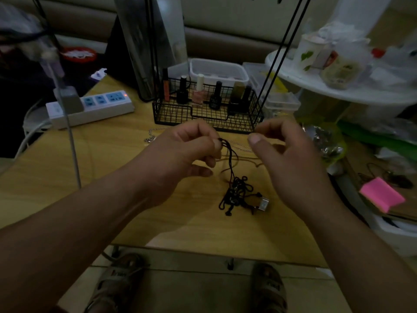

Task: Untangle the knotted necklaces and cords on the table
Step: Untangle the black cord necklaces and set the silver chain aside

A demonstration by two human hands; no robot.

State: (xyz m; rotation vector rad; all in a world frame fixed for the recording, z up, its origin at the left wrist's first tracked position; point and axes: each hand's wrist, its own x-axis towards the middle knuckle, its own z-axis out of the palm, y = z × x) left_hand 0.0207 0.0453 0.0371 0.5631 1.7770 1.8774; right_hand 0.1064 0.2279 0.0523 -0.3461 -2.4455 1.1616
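Observation:
A tangle of dark cord (pixel 237 193) with a small square metal pendant (pixel 261 203) lies on the wooden table (pixel 112 177), and strands of it rise to my left hand (pixel 187 147), which pinches them at its fingertips. My right hand (pixel 284 152) hovers beside it with curled fingers, thumb and forefinger close together; a thin silver chain (pixel 239 145) runs between the two hands, and whether the right hand pinches it is unclear. Another silver chain (pixel 151 136) lies on the table at the left of my left hand.
A black wire basket (pixel 203 114) of nail polish bottles stands just behind my hands. A white power strip (pixel 94 107) lies at the left. Plastic boxes, a white round shelf (pixel 338 86) and clutter crowd the right, with a pink pad (pixel 381 197) there.

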